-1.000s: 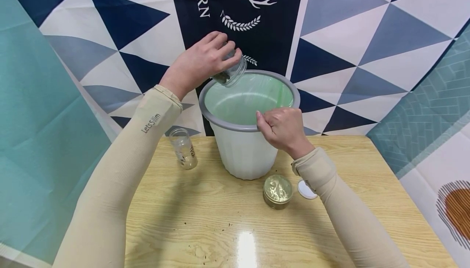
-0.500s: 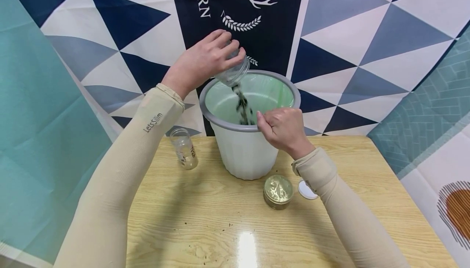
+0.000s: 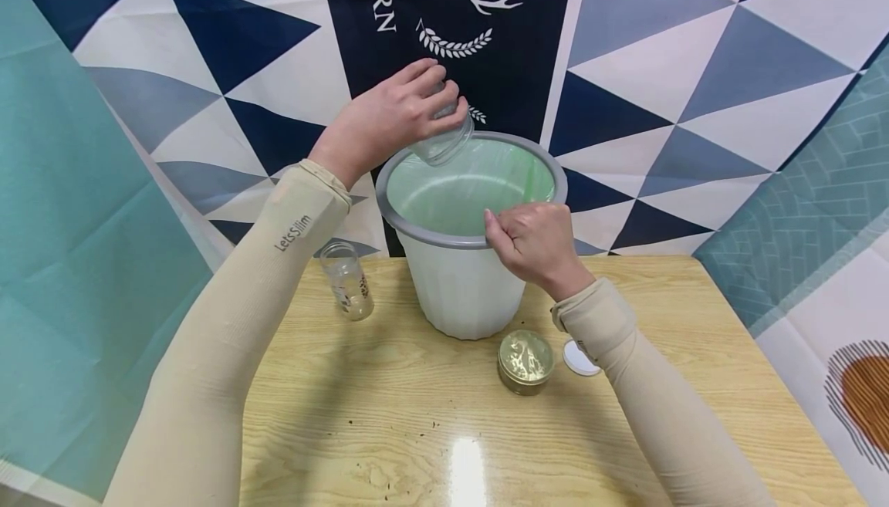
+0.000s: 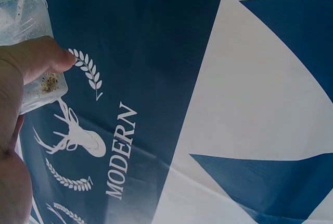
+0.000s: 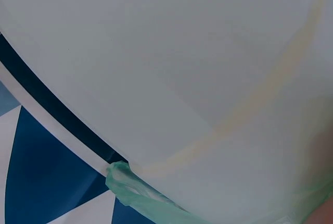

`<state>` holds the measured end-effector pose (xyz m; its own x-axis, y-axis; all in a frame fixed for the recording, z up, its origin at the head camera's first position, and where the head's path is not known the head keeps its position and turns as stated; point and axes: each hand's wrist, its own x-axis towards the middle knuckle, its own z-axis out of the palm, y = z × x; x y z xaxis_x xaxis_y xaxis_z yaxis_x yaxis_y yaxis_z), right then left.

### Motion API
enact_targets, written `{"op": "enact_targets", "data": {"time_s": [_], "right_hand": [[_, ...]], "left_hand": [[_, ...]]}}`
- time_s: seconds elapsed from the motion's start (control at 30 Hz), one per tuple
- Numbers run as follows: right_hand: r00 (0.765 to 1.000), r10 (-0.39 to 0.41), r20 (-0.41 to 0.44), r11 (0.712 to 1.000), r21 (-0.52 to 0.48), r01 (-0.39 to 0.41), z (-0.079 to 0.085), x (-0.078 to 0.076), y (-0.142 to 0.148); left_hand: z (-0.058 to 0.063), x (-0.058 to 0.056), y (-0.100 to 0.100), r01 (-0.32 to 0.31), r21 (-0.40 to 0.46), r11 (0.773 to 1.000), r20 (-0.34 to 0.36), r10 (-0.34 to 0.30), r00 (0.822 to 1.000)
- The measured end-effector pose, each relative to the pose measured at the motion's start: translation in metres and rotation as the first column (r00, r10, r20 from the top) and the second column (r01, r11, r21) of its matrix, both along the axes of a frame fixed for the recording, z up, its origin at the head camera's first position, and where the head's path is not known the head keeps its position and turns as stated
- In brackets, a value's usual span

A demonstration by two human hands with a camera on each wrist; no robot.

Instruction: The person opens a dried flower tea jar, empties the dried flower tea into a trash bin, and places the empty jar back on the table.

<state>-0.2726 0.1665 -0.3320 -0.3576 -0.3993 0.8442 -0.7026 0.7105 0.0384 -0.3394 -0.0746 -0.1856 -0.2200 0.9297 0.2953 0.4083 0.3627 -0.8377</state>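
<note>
High at the back, my left hand [image 3: 396, 117] grips a clear plastic jar [image 3: 444, 146], tilted with its mouth down over the trash bin. A little brownish residue [image 4: 49, 82] clings near the jar's base in the left wrist view. The white trash bin [image 3: 465, 291] has a grey rim and a pale green bag [image 3: 444, 198] lining it. My right hand [image 3: 538, 245] is curled over the bin's front right rim, thumb up; its fingertips are hidden. In the right wrist view the bin's wall [image 5: 130, 78] fills most of the frame, with the bag's green edge [image 5: 140, 195] below.
A second clear jar [image 3: 347, 283] stands left of the bin on the wooden table [image 3: 389, 399]. In front of the bin are a round gold-topped container [image 3: 525, 362] and a white lid [image 3: 580, 358]. Dark crumbs dot the table's front. A patterned cloth [image 3: 625, 90] hangs close behind.
The left hand tipped the jar further, and dark bits poured from it into the bin half a second ago. Now none are falling. The right hand has stayed at the rim.
</note>
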Motion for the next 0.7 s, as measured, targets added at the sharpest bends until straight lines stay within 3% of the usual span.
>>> {"op": "enact_targets", "data": {"time_s": [0.37,0.43,0.5,0.57,0.6,0.67,0.7], "right_hand": [[1.0,-0.006,-0.001,1.0,-0.001,0.006,0.0,0.0,0.001],[1.0,-0.009,0.001,1.0,0.004,0.009,0.0,0.0,0.001],[1.0,-0.011,0.001,1.0,0.009,0.011,0.0,0.0,0.001],[1.0,-0.014,0.0,1.0,0.007,0.014,0.0,0.0,0.001],[1.0,-0.013,0.0,1.0,0.005,0.013,0.0,0.0,0.001],[1.0,-0.009,0.003,1.0,0.003,0.009,0.0,0.0,0.0],[1.0,-0.008,0.007,1.0,0.0,0.008,0.0,0.0,-0.001]], "left_hand": [[-0.001,0.001,-0.003,0.025,0.011,1.0,-0.009,-0.025,1.0],[-0.003,0.003,-0.005,0.028,0.079,0.997,0.041,-0.031,0.999],[-0.006,0.006,-0.01,0.002,0.196,0.981,0.144,-0.03,0.989],[-0.011,0.013,-0.016,-0.069,0.35,0.934,0.294,-0.039,0.955],[-0.016,0.017,-0.02,-0.109,0.436,0.893,0.361,-0.063,0.93],[-0.029,0.027,-0.03,-0.187,0.583,0.791,0.44,-0.113,0.891],[-0.037,0.034,-0.035,-0.218,0.65,0.728,0.465,-0.155,0.871]]}}
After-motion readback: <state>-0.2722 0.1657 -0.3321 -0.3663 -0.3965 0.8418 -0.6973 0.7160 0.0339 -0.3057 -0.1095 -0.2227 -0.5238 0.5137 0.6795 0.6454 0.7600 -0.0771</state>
